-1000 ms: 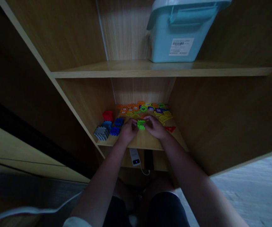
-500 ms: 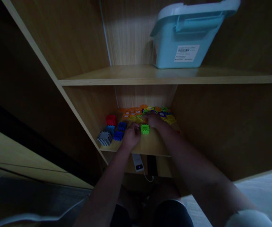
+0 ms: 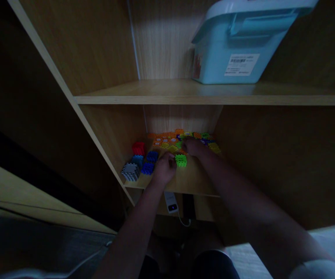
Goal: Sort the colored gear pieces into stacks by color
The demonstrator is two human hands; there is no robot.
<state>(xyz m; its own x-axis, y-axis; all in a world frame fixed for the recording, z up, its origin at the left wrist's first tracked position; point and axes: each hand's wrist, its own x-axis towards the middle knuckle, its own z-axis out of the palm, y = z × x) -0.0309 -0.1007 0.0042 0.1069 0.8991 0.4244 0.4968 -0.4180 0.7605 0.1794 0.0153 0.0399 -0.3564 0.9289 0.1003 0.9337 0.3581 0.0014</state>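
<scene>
On the lower shelf, my left hand is curled, with thumb and fingertips drawn together beside a bright green interlocking block stack. Whether it touches the stack or pinches a small piece is not clear. My right hand reaches farther back, its fingers bent down among the flat interlocking plastic pieces; whatever lies in them is hidden. Orange pieces spread along the back, with yellow pieces in front and another yellow piece at the right. Left of my left hand are two dark blue stacks, one being the nearer blue stack.
A red block, a lighter blue block and a grey block line the left side. Overhead, a light blue bin stands on the upper shelf. Below sits a white device with a cable.
The view has shifted slightly, moving the shelf contents a little to the right. My right hand has moved slightly within the pieces; my left hand stays beside the green stack.
</scene>
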